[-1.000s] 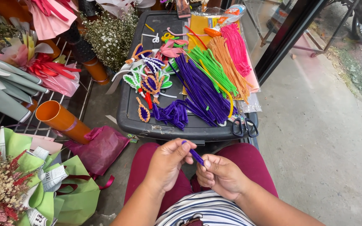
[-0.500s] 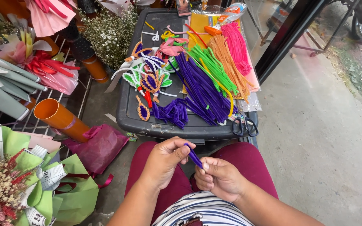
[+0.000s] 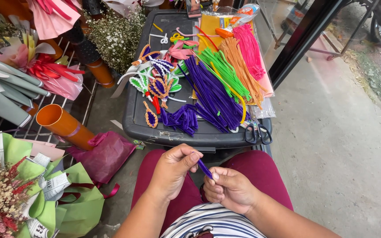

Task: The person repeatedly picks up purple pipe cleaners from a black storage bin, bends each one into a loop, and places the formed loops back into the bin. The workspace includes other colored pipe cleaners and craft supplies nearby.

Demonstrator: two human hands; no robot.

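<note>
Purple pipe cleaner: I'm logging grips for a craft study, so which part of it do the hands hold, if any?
Both hold the purple pipe cleaner: left hand pinches its upper end, right hand its lower end.

Bright even daylight, soft shadows, sharp, slight wide-angle warp.

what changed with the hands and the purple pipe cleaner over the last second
Little moved. The left hand and right hand keep their pinch on the purple pipe cleaner over the lap, fingers shifting only slightly along it. The black tray of pipe cleaners, the scissors and the orange tube stayed put.
</note>
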